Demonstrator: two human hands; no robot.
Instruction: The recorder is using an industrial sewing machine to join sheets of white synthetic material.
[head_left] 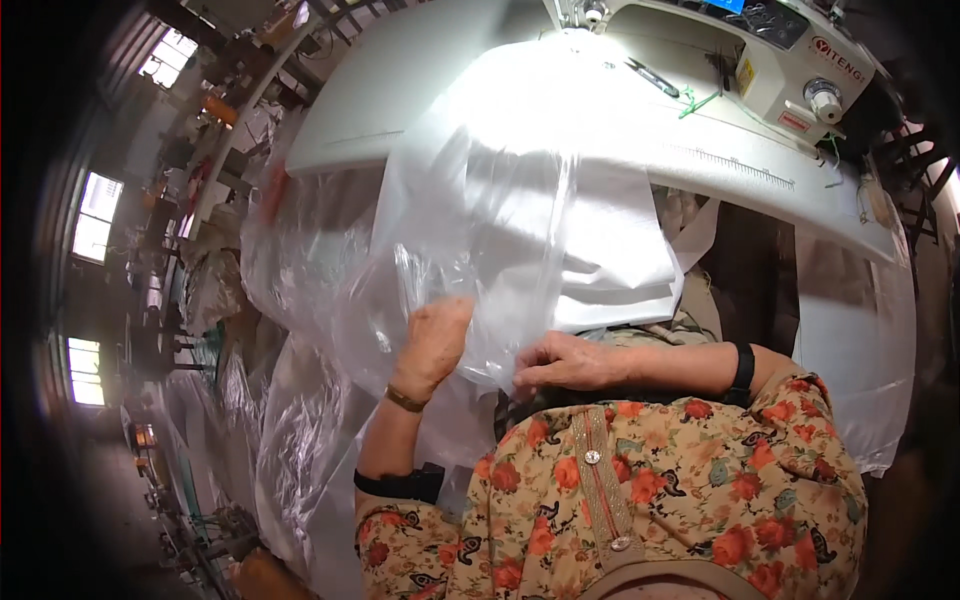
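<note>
Two hands grip clear plastic (515, 250) draped off the worktop (350, 115) toward you: left hand (437, 335) with fingers curled closed, right hand (565, 362) pinching its lower end. Uneven pulling could skew it; loose folds could snag.

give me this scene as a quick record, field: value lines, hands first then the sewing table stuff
left hand: fingers curled in, at the clear plastic
right hand: fingers at the plastic's near edge; pinch unclear
white material: drapes below the tabletop's front edge, partly under the plastic
tabletop: pale, with a ruler scale along its front
sewing machine: white, far right side, dial on its end
snips: on the tabletop, beside green thread
</note>
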